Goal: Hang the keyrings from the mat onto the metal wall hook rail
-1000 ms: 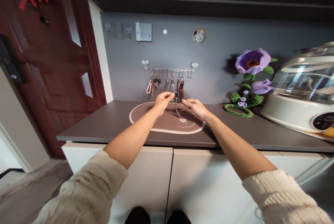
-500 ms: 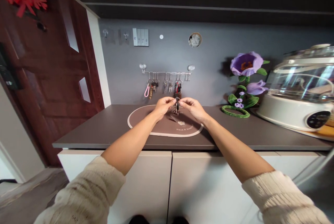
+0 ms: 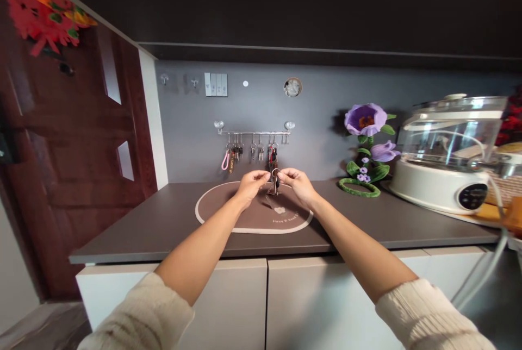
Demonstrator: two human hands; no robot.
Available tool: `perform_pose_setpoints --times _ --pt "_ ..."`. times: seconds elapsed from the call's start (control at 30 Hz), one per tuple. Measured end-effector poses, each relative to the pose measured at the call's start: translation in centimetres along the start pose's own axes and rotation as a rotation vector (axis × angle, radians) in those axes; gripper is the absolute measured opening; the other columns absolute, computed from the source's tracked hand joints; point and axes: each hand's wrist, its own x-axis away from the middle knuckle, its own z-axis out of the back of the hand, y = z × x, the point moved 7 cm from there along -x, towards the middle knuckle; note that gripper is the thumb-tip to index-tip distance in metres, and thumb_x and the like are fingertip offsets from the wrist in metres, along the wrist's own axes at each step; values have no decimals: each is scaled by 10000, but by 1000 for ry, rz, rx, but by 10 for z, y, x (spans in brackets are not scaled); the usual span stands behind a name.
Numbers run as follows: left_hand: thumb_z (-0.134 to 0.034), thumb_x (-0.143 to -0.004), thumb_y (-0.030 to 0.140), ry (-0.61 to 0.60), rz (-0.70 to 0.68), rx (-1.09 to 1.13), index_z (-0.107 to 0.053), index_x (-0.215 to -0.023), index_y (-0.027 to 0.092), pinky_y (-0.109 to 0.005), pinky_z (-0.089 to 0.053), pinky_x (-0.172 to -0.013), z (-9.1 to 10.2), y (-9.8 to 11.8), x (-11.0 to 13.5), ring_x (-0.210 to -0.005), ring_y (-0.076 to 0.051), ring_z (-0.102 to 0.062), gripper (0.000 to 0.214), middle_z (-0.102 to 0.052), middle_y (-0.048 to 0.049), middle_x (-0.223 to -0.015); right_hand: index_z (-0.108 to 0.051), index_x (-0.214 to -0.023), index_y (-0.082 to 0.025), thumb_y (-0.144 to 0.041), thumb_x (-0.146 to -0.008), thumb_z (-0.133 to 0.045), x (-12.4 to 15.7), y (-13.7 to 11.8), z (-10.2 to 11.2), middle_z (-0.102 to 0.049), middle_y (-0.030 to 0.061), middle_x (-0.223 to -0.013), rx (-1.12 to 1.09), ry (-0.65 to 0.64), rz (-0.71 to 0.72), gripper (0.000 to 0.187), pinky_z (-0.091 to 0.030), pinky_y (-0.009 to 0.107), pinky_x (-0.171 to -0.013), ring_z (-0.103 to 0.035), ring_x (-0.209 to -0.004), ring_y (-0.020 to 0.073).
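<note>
A metal key ring [image 3: 275, 171] with several keys [image 3: 274, 184] hanging from it is held up over a brown oval mat [image 3: 228, 219]. My right hand [image 3: 299, 184] pinches the ring's right side between thumb and fingers. At the ring's left edge, my left hand [image 3: 250, 184] has thumb and forefinger pressed together; whether they grip the ring or a small part beside it is too small to tell. Just behind, a clear wall rail [image 3: 253, 132] carries several bunches of keys [image 3: 237, 151], one with a pink strap [image 3: 225, 160].
The mat lies on a dark countertop [image 3: 142, 219] above white cabinet doors [image 3: 310, 295]. To the right stand a purple flower ornament [image 3: 365, 122] and a white appliance with a clear cover [image 3: 438, 184]. A dark shelf [image 3: 285, 13] overhangs the counter. A brown door [image 3: 89, 138] is at left.
The view has tilted up, so the scene sits lower. My left fingertips have drawn slightly away from the ring, while my right hand keeps hold of it.
</note>
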Motion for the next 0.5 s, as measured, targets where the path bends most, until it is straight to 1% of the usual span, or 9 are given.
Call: perform_pose_setpoints --times 0.13,0.23,0.3,0.4,0.5 --pt "-622 -628 458 69 25 -37 -624 -846 140 -221 -369 -557 5 -3 1 -597 -92 -484 385 -608 -28 -719 -590 -676 -156 -441 -599 -678 -5 2 8 -577 -8 -664 -55 45 -7 308 -414 259 -706 -512 -638 93" --pt "-588 -650 463 118 18 -93 -613 -758 138 -221 -357 -545 9 -3 3 -557 -89 -456 343 -573 -14 -646 -580 -685 -163 -457 -588 -684 -12 3 14 -581 -3 -682 -91 77 -25 327 -429 258 -700 -530 -660 101" --pt "-577 -656 458 135 4 -124 -598 -696 140 -224 -354 -547 10 -3 4 -547 -91 -448 321 -553 -4 -605 -567 -685 -169 -462 -575 -693 -18 3 18 -576 0 -674 -110 96 -58 337 -445 260 -669 -539 -651 110" --pt "-567 -663 441 132 -13 -157 -586 -650 145 -228 -359 -556 9 -2 5 -541 -96 -448 297 -542 1 -577 -539 -653 -175 -448 -572 -704 -30 -2 23 -525 -14 -577 -149 109 -96 329 -470 275 -633 -523 -570 104" --pt "-558 -670 425 126 -9 -184 -583 -638 145 -230 -355 -554 7 -3 4 -537 -99 -449 282 -539 2 -569 -528 -648 -177 -405 -613 -696 -45 -10 27 -459 -33 -498 -187 135 -89 285 -496 297 -644 -505 -514 94"
